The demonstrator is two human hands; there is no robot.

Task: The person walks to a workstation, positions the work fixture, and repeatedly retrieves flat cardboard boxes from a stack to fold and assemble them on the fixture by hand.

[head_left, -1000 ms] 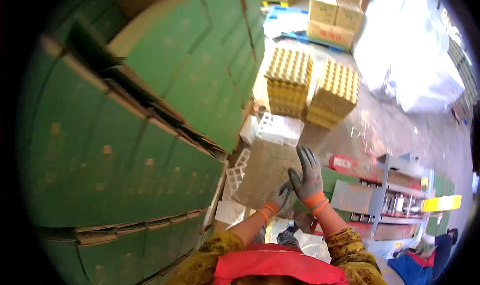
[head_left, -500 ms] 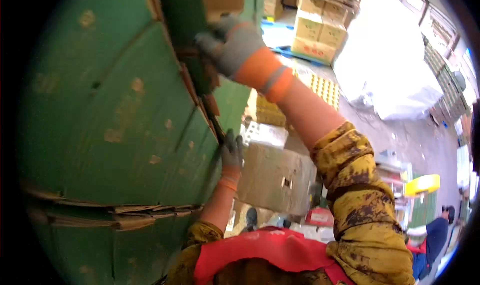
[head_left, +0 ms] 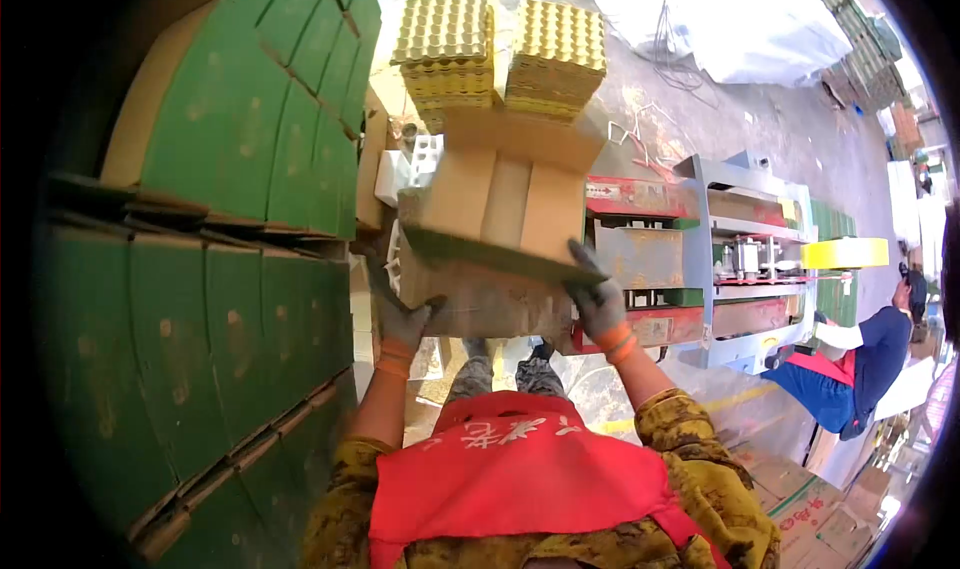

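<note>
Past the worktop's (head_left: 500,314) far edge, two tray stacks (head_left: 443,54) are set; one carton (head_left: 508,201) is grasped by the right hand (head_left: 600,311), left hand (head_left: 402,321) splayed.

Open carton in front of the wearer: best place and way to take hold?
Probably both ends of its near green edge, from the wearer's side: the open carton turns that long edge toward them. The right grip is at its right end; the left grip sits apart from it.

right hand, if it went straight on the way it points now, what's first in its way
Most likely the open green cardboard carton, at its near right corner: the right hand overlaps it in this view, though blur and depth leave contact unclear.
</note>
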